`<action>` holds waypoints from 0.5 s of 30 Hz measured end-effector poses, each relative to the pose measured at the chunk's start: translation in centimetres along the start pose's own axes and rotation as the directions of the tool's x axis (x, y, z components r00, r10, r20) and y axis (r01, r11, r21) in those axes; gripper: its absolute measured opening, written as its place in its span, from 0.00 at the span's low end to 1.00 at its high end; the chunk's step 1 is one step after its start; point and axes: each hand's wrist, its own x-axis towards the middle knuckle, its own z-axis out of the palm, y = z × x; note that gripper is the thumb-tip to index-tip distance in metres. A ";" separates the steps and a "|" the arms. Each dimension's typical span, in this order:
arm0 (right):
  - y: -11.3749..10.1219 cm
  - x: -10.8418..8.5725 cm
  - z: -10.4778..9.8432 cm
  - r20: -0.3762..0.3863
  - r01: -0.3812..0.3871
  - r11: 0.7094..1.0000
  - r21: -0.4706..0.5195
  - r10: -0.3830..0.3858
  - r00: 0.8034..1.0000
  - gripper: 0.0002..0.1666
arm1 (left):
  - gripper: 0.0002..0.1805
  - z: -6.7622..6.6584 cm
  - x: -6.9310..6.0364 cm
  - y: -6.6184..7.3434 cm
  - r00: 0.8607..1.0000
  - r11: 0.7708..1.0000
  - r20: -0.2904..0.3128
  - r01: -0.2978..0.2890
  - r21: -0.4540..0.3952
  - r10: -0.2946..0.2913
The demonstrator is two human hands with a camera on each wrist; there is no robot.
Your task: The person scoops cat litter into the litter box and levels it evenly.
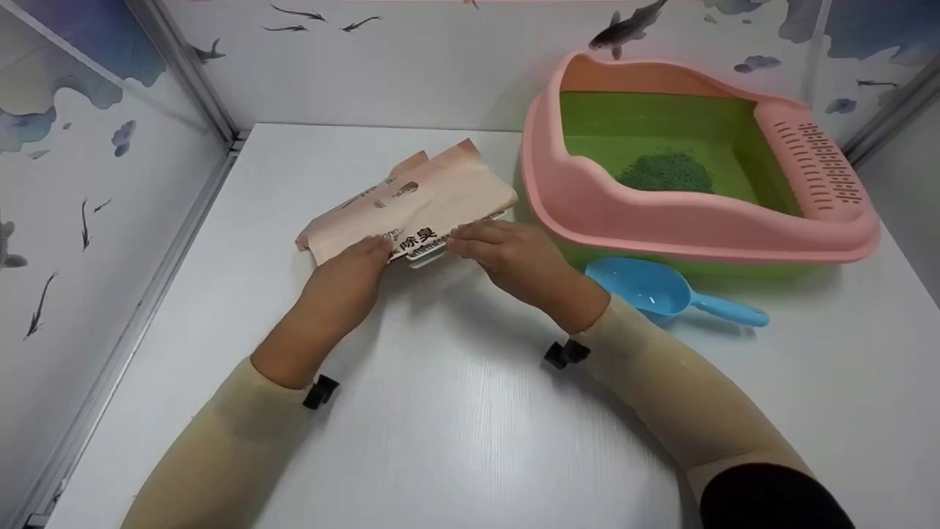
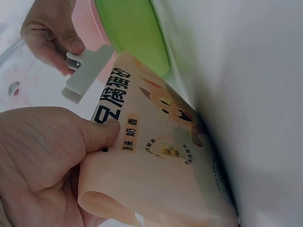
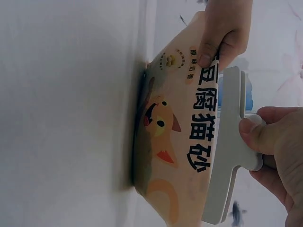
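Note:
A peach-coloured cat litter bag [image 1: 448,184], printed with a cartoon cat [image 3: 161,116] and dark characters, stands on the white table with its top folded over. My left hand [image 1: 341,283] grips the folded edge, thumb lying on the printed front in the left wrist view. In my right hand [image 1: 521,268] is a white bag clip [image 3: 225,151], pinched at its handle between thumb and fingers. The clip's long bar lies along the bag's folded edge, at the part right of my left hand. Whether the fold is between the clip's jaws, I cannot tell.
A litter box with a pink rim [image 1: 540,169] and green base stands at the back right, green granules [image 1: 668,173] heaped inside. In front of it lies a blue scoop [image 1: 639,283], close to my right forearm. Patterned panels [image 1: 382,66] border the table's back and left.

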 end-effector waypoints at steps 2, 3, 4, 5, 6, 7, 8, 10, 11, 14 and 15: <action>0.1 0.0 0.2 -0.021 0.006 1.000 -0.001 -0.006 1.000 0.14 | 0.22 0.0 0.0 0.1 1.000 1.000 -0.011 -0.002 -0.004 0.002; 0.1 0.0 0.3 -0.028 0.010 1.000 -0.004 -0.010 1.000 0.14 | 0.22 0.0 0.0 0.1 1.000 1.000 -0.013 -0.002 -0.006 0.002; 0.1 0.0 0.4 -0.031 0.013 1.000 -0.003 -0.013 0.999 0.15 | 0.21 0.0 0.0 0.2 1.000 1.000 -0.017 -0.002 -0.006 0.002; 0.1 0.0 0.4 -0.032 0.016 1.000 -0.003 -0.016 0.999 0.15 | 0.21 -0.1 0.0 0.3 1.000 1.000 -0.019 -0.003 -0.005 0.003; 0.1 0.1 0.4 -0.028 0.017 1.000 -0.003 -0.017 0.999 0.16 | 0.21 -0.1 0.1 0.3 1.000 1.000 -0.021 -0.003 -0.004 0.003; 0.1 0.1 0.5 -0.022 0.019 1.000 -0.002 -0.019 1.000 0.17 | 0.21 -0.1 0.1 0.4 1.000 1.000 -0.022 -0.003 -0.004 0.003; 0.0 0.2 0.5 -0.013 0.021 1.000 -0.001 -0.021 1.000 0.18 | 0.21 -0.1 0.1 0.5 1.000 1.000 -0.024 -0.004 -0.004 0.004; 0.0 0.3 0.6 0.008 0.021 1.000 0.001 -0.021 1.000 0.18 | 0.21 -0.1 0.1 0.6 1.000 1.000 -0.029 -0.007 0.000 0.007; 0.0 0.4 0.7 0.017 0.019 1.000 0.000 -0.019 1.000 0.18 | 0.21 -0.1 0.1 0.6 0.999 1.000 -0.031 -0.008 -0.001 0.008; 0.1 0.6 0.9 0.039 0.008 1.000 -0.003 -0.008 0.999 0.17 | 0.20 0.0 0.1 0.7 0.999 1.000 -0.041 -0.013 0.001 0.013; 0.1 0.7 1.0 0.048 0.003 1.000 -0.006 -0.002 0.999 0.17 | 0.20 0.1 0.1 0.8 0.999 1.000 -0.044 -0.015 0.001 0.015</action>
